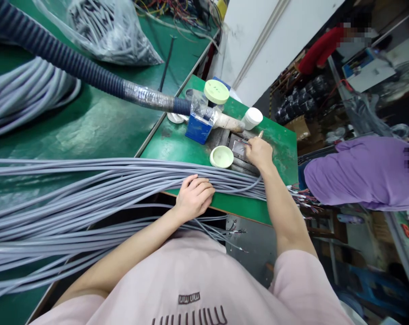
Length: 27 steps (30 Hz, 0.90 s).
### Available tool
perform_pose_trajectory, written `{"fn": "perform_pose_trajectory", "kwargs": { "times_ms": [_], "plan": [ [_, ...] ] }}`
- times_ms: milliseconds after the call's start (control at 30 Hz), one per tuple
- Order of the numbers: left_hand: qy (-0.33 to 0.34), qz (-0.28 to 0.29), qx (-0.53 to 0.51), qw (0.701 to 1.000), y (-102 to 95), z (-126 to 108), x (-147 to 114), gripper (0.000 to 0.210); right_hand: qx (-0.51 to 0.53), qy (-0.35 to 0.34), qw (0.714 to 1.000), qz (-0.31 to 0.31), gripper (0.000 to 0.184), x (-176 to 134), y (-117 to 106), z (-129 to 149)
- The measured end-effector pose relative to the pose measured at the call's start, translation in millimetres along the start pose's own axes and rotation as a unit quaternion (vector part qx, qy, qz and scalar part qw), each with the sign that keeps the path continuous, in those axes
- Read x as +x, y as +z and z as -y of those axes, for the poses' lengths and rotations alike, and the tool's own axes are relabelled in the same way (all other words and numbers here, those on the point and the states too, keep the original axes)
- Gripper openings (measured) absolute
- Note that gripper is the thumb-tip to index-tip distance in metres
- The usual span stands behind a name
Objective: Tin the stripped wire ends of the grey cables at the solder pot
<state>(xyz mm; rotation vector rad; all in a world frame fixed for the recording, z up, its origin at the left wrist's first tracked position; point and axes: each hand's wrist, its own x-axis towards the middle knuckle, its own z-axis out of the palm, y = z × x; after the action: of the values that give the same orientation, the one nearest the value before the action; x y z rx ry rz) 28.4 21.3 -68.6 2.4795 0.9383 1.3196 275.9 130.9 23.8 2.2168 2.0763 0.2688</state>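
Note:
My left hand (195,196) lies over the near edge of a thick bundle of grey cables (129,180), its fingers curled on them. The bundle runs across the bench from the left and passes under my right forearm. My right hand (259,152) is closed in a pinch beside a square metal surface (240,149) in a dark, stained block. Thin dark wires stick out from its fingers over that surface. One grey cable curves up from the bundle toward this wrist; the grip itself is partly hidden. Stripped ends with coloured wires (301,196) show beyond my forearm.
A ribbed hose (150,97) ends above the block, by a blue box (199,127). Around it stand a pale green tub (222,157), a white jar (252,118) and a lidded tub (217,91). Bagged cables (105,31) lie behind. People sit at the right.

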Motion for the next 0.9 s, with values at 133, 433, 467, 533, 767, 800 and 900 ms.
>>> {"fn": "perform_pose_trajectory", "kwargs": {
  "times_ms": [133, 433, 467, 533, 767, 800, 900],
  "plan": [
    [-0.005, 0.002, -0.006, 1.0, -1.1, -1, 0, 0.015, 0.192, 0.025, 0.979, -0.062, 0.018, -29, -17, -10],
    [-0.11, -0.033, -0.241, 0.964, -3.7, -21, 11, 0.018, 0.679, 0.107, 0.726, -0.01, 0.018, -141, -33, 18],
    [-0.14, -0.028, -0.295, 0.945, -1.4, -27, 14, 0.021, 0.699, 0.107, 0.707, -0.002, 0.019, -149, -33, 23],
    [-0.205, -0.01, -0.41, 0.889, 4.8, -41, 20, 0.028, 0.726, 0.104, 0.68, 0.01, 0.021, -160, -32, 33],
    [-0.347, -0.078, -0.646, 0.675, 23.7, -76, 43, 0.016, 0.77, 0.11, 0.628, 0.003, 0.022, -176, -26, 52],
    [-0.36, -0.08, -0.659, 0.655, 23.7, -77, 45, 0.015, 0.777, 0.111, 0.619, 0.003, 0.021, -176, -25, 52],
    [-0.392, -0.062, -0.7, 0.594, 19.0, -79, 50, 0.019, 0.787, 0.105, 0.608, 0.018, 0.018, -179, -24, 49]
  ]
}}
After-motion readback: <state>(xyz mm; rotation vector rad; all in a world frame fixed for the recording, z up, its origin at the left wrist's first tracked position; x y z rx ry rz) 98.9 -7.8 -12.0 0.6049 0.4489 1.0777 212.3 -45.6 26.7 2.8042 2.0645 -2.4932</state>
